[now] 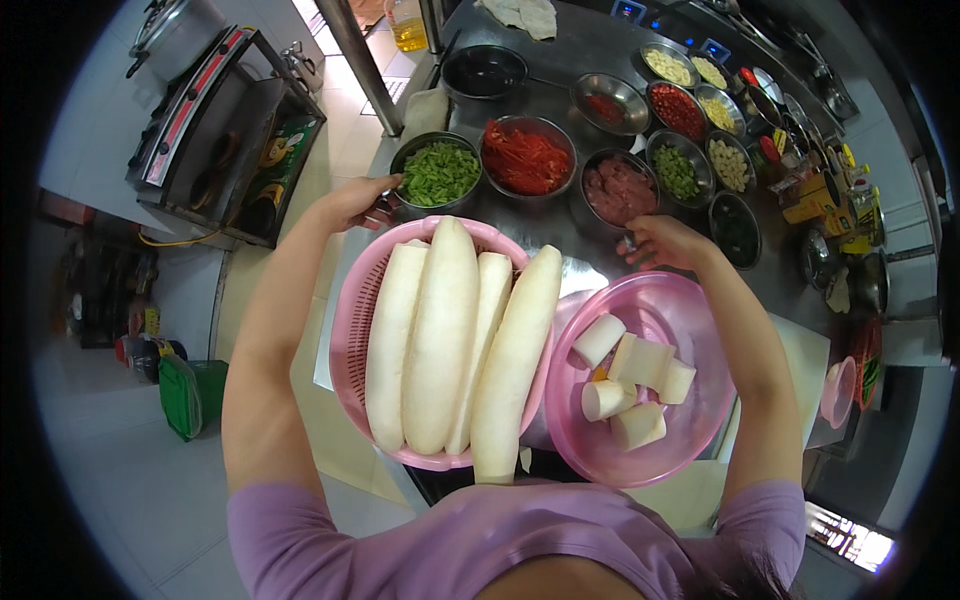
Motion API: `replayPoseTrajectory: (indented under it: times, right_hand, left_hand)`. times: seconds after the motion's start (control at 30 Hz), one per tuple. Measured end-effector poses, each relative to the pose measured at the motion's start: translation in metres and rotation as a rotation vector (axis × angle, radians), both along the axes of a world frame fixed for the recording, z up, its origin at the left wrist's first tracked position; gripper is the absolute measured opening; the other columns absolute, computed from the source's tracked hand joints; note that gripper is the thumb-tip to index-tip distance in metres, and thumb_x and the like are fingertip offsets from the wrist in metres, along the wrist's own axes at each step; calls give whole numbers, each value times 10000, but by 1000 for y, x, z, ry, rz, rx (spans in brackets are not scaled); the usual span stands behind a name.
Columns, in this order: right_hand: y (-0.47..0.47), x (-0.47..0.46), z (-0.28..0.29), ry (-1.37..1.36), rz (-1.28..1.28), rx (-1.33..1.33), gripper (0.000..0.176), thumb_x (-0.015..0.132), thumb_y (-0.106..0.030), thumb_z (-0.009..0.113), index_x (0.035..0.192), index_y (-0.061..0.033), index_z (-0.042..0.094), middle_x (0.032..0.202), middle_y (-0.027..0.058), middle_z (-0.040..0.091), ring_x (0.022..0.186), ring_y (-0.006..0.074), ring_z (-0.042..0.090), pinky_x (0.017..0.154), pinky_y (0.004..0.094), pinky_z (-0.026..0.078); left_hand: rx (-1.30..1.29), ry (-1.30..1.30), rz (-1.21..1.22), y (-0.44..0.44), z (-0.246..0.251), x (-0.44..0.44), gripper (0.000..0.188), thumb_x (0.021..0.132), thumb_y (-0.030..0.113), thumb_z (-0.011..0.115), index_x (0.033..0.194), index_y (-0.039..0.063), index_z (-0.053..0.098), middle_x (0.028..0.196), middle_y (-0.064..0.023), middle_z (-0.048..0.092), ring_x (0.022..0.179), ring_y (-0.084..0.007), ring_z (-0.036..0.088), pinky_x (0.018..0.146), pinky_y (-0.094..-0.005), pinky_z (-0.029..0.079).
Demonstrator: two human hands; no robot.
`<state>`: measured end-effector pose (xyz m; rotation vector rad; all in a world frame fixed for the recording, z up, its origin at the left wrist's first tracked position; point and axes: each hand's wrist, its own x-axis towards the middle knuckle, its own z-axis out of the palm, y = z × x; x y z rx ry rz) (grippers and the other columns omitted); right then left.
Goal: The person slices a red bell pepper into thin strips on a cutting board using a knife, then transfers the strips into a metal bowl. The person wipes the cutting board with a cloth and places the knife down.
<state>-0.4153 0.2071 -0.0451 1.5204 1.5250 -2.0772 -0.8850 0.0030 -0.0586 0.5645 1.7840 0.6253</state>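
Note:
At the left rim of a steel bowl of chopped green vegetable (pixel 439 174) is my left hand (pixel 360 204); its thumb overlaps the rim, and I cannot tell if it grips. My right hand (pixel 664 241), fingers apart, is by the lower rim of a bowl of sliced raw meat (pixel 619 189). Small shiny metal shows at the fingers of both hands. Close before me, a pink plastic basket (pixel 349 345) bears several long peeled white radishes (pixel 441 337), one slanting over its right rim. To its right, a pink basin (pixel 701 427) holds several cut white chunks (pixel 641 360).
Behind stand a bowl of red pepper strips (pixel 526 159), a black bowl (pixel 484 73) and a steel bowl (pixel 634 105). Small ingredient bowls (pixel 677 109) and seasoning bottles line the right. A pale board (pixel 799 360) lies beyond the basin. A metal post (pixel 364 67) rises at the back left.

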Motion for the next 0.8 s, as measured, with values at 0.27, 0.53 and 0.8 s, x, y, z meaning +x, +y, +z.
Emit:
replayPoseTrajectory:
  times: [0.27,0.53,0.8]
  right_hand:
    - [1,-50,59,-511,530,1189,423,884,-416,641,804,-8,718,848,177,721,761,350,696,688,442,525]
    - [52,-258,-6,-45,491,1642,349,862,-270,685,1166,-99,686,1235,127,632,1154,317,591,959,422,491]
    - [71,-331,-56,-339,632,1688,200,904,-211,593,1036,-142,727,1123,62,681,1113,283,597,917,466,472]
  left_hand:
    - [52,389,-170,-19,40,28,656,961,558,541,1346,27,559,1278,-162,621,1132,-269,602,931,-378,479]
    - [547,684,207,-183,79,58,383,992,238,598,1274,-19,575,1154,-124,657,1033,-188,624,916,-324,483]
    - [-222,696,174,-489,-51,274,390,957,258,647,1238,-5,580,999,-152,665,811,-237,642,703,-338,558]
